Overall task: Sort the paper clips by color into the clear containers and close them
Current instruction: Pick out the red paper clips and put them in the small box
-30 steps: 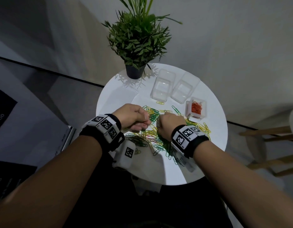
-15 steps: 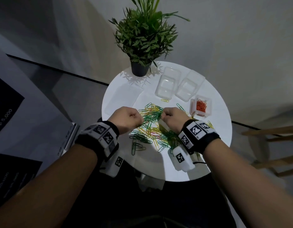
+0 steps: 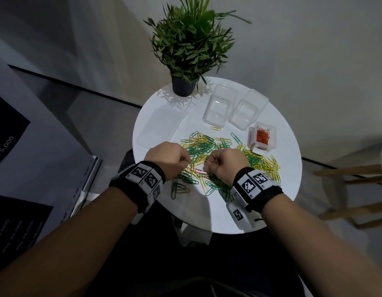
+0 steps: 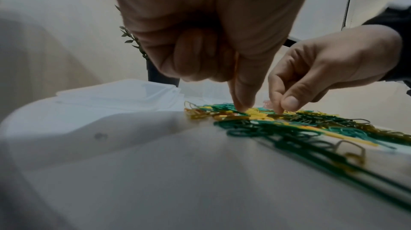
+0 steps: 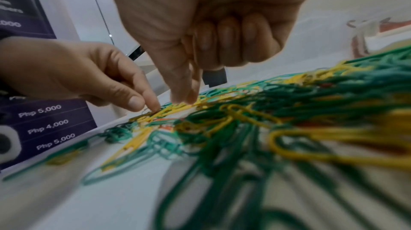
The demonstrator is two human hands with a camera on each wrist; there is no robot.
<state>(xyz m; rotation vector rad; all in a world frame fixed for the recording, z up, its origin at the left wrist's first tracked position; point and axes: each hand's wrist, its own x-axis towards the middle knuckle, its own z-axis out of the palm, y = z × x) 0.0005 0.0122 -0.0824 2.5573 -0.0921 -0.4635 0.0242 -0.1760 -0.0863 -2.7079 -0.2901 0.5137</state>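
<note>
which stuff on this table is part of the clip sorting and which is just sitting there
Part of the job:
paper clip pile
two open clear containers
container with orange clips
left hand
right hand

Just there:
potted plant
wooden stool

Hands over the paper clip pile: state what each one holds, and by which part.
Cannot be told for certain. The left hand and right hand each press pinched thumb and forefinger tips into the paper clip pile; no single clip is visibly lifted.

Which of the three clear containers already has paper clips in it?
The small container on the right, nearest the pile: it holds orange clips. The two containers behind it are empty.
</note>
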